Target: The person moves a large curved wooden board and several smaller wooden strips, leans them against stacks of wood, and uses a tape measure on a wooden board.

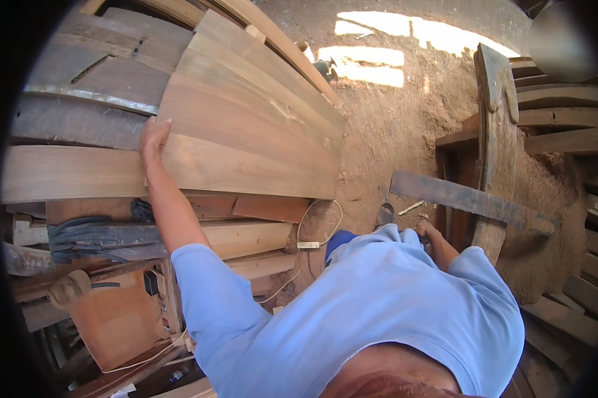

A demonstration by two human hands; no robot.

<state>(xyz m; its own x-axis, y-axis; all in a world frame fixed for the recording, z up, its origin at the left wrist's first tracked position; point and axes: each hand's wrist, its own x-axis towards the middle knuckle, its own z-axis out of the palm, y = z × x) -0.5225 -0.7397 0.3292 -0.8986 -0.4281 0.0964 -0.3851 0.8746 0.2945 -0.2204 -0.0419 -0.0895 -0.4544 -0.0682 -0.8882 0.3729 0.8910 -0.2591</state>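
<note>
A broad, light brown wooden panel lies on stacked boards at the left, its grain running lengthwise. My left hand is closed on the panel's left edge, with that arm stretched out. Close to my waist, my right hand hangs low beside my blue shirt. Its fingers are mostly turned out of sight, so whether they hold anything is unclear. Beyond this hand, a long dark plank lies across an upright-looking worn beam.
A white power strip with a looping cable lies by the board stack. Dark cloth drapes over timber at the left. More boards are piled at the right. Sawdust covers the floor, and sunlight falls on its far part.
</note>
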